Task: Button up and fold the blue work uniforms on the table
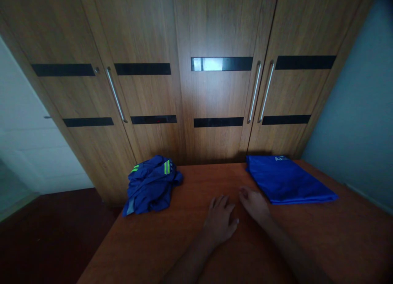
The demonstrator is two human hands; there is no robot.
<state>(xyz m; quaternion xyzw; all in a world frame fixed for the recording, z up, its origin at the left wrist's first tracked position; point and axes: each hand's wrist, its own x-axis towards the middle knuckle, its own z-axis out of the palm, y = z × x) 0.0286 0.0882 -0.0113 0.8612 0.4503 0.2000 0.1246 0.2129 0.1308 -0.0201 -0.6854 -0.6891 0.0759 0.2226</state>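
Both of my hands lie flat on a reddish-brown wooden table, close together near its middle. My left hand is palm down with fingers stretched out and holds nothing. My right hand rests just beside it, fingers extended toward the far edge, empty too. A crumpled blue garment with neon green stripes sits in a heap at the table's far left corner. A neatly folded blue garment with white lettering lies at the far right, a short way right of my right hand.
A wooden wardrobe with long metal handles and dark horizontal strips stands directly behind the table. A pale wall runs along the right. Dark red floor lies left of the table.
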